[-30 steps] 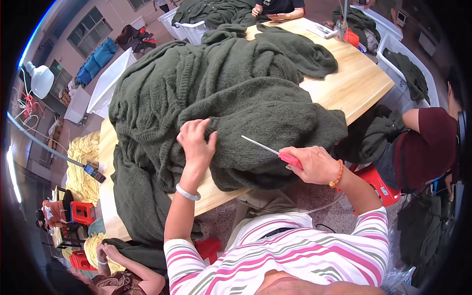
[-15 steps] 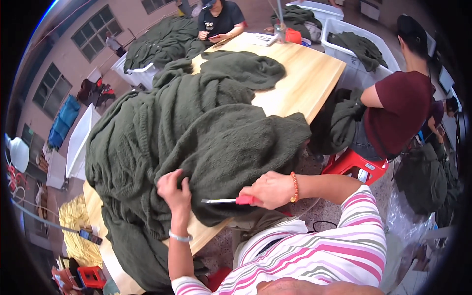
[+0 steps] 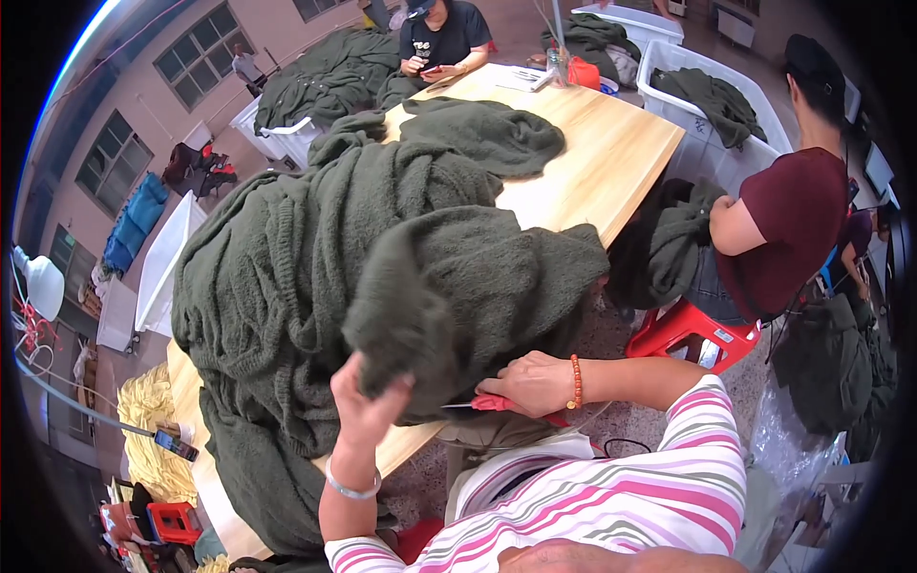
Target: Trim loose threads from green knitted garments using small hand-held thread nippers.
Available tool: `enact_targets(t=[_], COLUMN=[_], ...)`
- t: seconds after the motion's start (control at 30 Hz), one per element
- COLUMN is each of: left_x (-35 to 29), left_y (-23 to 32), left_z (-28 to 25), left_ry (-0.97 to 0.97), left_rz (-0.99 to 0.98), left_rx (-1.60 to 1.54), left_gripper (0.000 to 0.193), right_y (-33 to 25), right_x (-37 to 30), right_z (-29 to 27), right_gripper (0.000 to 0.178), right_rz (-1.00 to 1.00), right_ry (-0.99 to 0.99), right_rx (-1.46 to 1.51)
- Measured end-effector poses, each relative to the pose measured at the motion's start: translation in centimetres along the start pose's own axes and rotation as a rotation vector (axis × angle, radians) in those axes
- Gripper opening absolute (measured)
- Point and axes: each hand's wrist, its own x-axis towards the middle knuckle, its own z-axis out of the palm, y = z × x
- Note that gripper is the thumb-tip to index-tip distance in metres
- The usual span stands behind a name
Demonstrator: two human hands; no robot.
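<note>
My left hand [image 3: 366, 409] is closed on the near edge of a dark green knit garment [image 3: 482, 277], raising a fold of it above the table's near edge. The raised fold is blurred by motion. In my right hand [image 3: 537, 384] is a pair of red-handled scissors [image 3: 489, 403], its slim metal blade pointing left toward the lifted cloth. Whether the blades are apart cannot be made out. Beneath and to the left lies a heap of similar dark green knits [image 3: 253, 286], which hangs over the table's near left side.
The pale wooden table [image 3: 611, 162] stretches away to the far right. A person in a dark red shirt [image 3: 793, 210] sits at the right near a red stool [image 3: 702, 329]. Another in black [image 3: 447, 43] sits at the far end. White bins [image 3: 659, 86] hold more green garments.
My left hand has gripped the garment's edge and pulled it up, turning a fold over. My right hand, with the scissors, has shifted slightly right and down.
</note>
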Motion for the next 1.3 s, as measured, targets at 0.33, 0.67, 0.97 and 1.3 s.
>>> enact_targets(t=[0.33, 0.67, 0.97, 1.3], left_x=[3.4, 9.7, 11.3, 20.3], left_y=[4.5, -3.0, -10.4, -16.7], left_z=[8.2, 11.4, 5.2, 7.7], left_ry=[-0.515, -0.369, -0.045, -0.089], left_rz=[0.608, 0.249, 0.271, 0.567], left_rx=[0.118, 0.219, 0.842, 1.543], left_gripper=[0.032, 0.048, 0.052, 0.066], right_y=[14.3, 14.0, 26.3, 21.4], right_x=[-8.0, -2.3, -1.5, 1.3], right_z=[-8.1, -32.1, -20.5, -12.6], right_gripper=[0.046, 0.055, 0.023, 0.029], right_rz=[-0.228, 0.765, 0.92, 0.734], right_ry=[0.482, 0.291, 0.474, 0.459], right_rx=[1.03, -0.983, 0.317, 0.413])
